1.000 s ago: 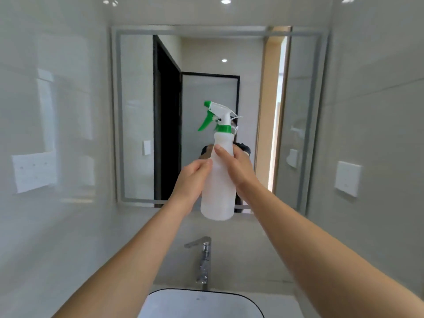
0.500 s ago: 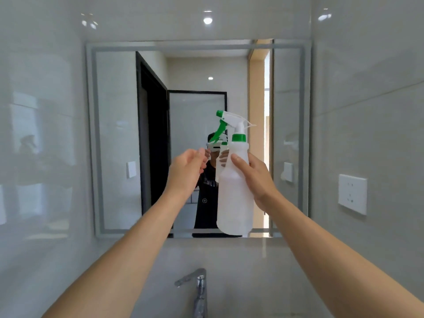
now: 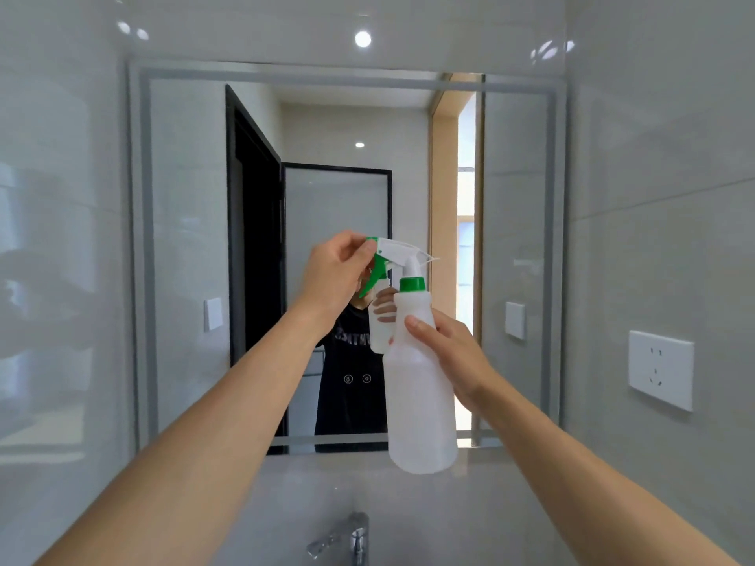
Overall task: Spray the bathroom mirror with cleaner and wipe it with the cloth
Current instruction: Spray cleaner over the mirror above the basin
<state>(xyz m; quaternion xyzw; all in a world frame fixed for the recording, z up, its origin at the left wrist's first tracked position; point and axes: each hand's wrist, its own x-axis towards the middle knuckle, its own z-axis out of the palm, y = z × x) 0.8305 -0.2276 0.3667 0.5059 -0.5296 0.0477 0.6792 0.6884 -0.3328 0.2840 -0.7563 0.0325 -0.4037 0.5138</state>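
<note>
A white spray bottle [image 3: 418, 402] with a green collar and green trigger is held up in front of the bathroom mirror [image 3: 188, 239]. My right hand [image 3: 449, 357] grips the bottle's body just below its shoulder. My left hand [image 3: 333, 275] is raised at the spray head, and its fingertips pinch the green nozzle tip at the front. The mirror reflects the bottle, both hands and a dark shirt. No cloth is in view.
A chrome faucet [image 3: 347, 539] sits below at the bottom edge. A white wall socket [image 3: 660, 369] is on the right tiled wall. Glossy grey tiles flank the mirror on both sides.
My left hand rose from beside the bottle to the nozzle tip and pinched it. The bottle drifted slightly right, and the view tilted up so the sink left the frame.
</note>
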